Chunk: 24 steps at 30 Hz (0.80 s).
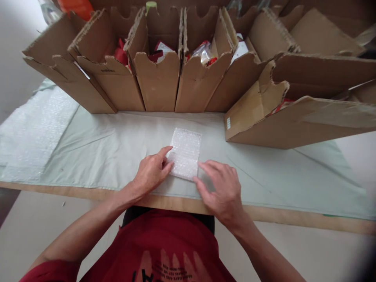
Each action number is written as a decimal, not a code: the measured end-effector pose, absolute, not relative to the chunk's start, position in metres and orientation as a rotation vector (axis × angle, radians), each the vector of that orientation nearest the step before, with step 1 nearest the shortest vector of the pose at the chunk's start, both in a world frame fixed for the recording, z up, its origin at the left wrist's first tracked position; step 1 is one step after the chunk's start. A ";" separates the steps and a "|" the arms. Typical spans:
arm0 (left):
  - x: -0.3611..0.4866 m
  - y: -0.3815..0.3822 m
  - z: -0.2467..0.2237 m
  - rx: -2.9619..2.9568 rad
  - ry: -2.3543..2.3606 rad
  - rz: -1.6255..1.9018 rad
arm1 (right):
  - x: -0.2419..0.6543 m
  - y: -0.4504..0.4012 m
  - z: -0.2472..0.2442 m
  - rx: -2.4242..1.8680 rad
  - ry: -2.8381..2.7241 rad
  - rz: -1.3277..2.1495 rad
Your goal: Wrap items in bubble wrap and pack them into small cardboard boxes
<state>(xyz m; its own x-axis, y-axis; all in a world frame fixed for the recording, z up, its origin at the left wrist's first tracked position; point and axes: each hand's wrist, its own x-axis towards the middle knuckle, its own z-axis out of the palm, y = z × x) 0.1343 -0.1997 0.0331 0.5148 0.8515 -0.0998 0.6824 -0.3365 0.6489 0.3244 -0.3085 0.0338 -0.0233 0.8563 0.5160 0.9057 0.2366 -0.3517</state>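
A small bubble wrap pouch (185, 153) lies flat on the pale green cloth near the table's front edge. My left hand (151, 170) rests at its left side, thumb and index finger apart and touching that edge. At the pouch's lower right corner is my right hand (221, 188), its thumb and fingers spread; the fingertips are at the right edge, and whether they press on it I cannot tell. Neither hand grips anything. The pouch looks white and see-through; I cannot make out anything inside it.
Several open cardboard boxes (160, 90) stand in a row along the back, some with red and clear packets inside. Another cardboard box (293, 125) sits angled at the right. Bubble wrap sheets (32, 133) lie at the left. A wooden edge (176, 203) borders the cloth (126, 137).
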 end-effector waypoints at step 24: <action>0.133 -0.196 0.027 2.337 1.135 0.407 | 0.335 -0.301 0.021 -1.530 -2.093 -0.048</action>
